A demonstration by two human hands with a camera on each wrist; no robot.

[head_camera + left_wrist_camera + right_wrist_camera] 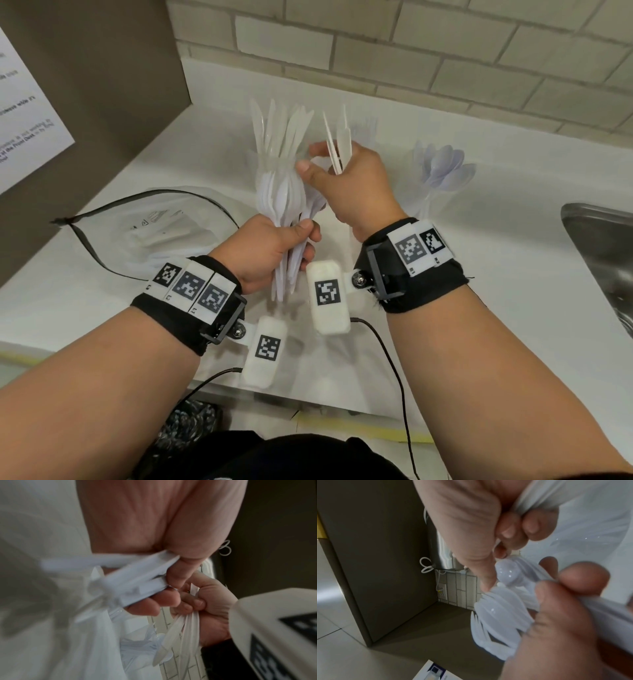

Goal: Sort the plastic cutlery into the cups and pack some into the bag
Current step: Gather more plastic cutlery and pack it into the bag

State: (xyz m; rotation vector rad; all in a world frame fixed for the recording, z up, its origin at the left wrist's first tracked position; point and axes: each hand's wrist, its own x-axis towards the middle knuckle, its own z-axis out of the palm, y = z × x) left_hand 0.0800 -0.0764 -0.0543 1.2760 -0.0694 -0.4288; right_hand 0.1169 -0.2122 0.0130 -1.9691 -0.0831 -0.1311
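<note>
Left hand (263,253) clenched round a mixed bundle of cutlery (286,198), held above the counter (479,240). Right hand (352,192) grips several knives (337,144) by their handles. Items judged light, stiff and slippery; best held mid-handle. Open bag (144,226) lies left; spoons (445,171) stand right.

The cutlery (281,202) is showing translucent white, the bench (479,219) plain white. The wrist bands (191,308) are showing black, carrying black-and-white checkered tags. The wall tiles (445,51) are looking pale beige.
</note>
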